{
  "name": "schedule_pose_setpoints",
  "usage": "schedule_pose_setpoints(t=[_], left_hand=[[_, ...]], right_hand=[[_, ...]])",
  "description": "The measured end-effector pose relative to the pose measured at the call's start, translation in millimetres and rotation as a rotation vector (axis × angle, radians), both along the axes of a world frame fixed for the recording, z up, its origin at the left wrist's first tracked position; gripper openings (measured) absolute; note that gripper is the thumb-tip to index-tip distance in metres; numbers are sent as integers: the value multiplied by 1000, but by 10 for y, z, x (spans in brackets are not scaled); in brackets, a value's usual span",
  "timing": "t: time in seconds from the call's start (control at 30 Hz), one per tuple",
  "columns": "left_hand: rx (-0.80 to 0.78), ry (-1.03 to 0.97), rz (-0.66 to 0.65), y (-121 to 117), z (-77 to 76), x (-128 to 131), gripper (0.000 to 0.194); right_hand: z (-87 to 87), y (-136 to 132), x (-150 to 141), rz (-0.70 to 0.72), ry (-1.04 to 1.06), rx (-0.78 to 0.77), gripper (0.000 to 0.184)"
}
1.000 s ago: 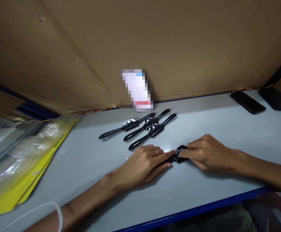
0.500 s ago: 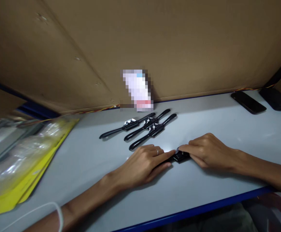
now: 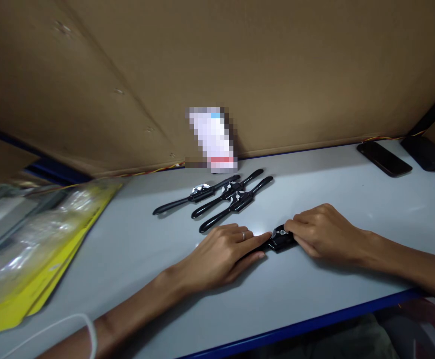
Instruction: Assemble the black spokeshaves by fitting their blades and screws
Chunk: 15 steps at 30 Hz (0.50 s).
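Observation:
A black spokeshave [image 3: 282, 241] with a silvery blade part lies on the light grey tabletop between my hands. My left hand [image 3: 226, 252], with a ring on one finger, is closed over its left handle, the index fingertip at the edge of the metal middle. On the other side, my right hand [image 3: 320, 232] grips the right end, its fingers at the blade part; that handle is hidden. Beyond my hands rest three more black spokeshaves, side by side and slanted: a left one [image 3: 198, 193], a middle one [image 3: 228, 192] and a near one [image 3: 237, 203].
Clear plastic packs with yellow card [image 3: 60, 254] are piled at the left. A blurred-out upright item [image 3: 213, 139] leans on the cardboard wall [image 3: 295, 75]. At the back right lie a phone [image 3: 384, 158] and a dark object [image 3: 428, 153]. A blue edge [image 3: 295, 326] borders the tabletop.
My right fingers have shifted slightly right along the spokeshave, uncovering more of its silvery blade part. My left hand and the three other spokeshaves stay where they were.

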<state>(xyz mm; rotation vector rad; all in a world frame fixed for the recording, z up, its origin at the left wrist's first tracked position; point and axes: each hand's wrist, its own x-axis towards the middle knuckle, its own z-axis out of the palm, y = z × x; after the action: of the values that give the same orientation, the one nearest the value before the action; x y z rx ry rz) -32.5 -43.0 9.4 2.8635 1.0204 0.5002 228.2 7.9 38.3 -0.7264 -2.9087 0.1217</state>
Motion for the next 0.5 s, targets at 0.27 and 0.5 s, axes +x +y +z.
schedule_pose_setpoints(t=[0.27,0.5], left_hand=[[-11,1,6,-3,-30,-10,35],[-7,4,5,-4,-11,-3,36]], right_hand=[[-26,-7,11,70,45,-64,30],[0,0,-4,-28,17,-12,25]])
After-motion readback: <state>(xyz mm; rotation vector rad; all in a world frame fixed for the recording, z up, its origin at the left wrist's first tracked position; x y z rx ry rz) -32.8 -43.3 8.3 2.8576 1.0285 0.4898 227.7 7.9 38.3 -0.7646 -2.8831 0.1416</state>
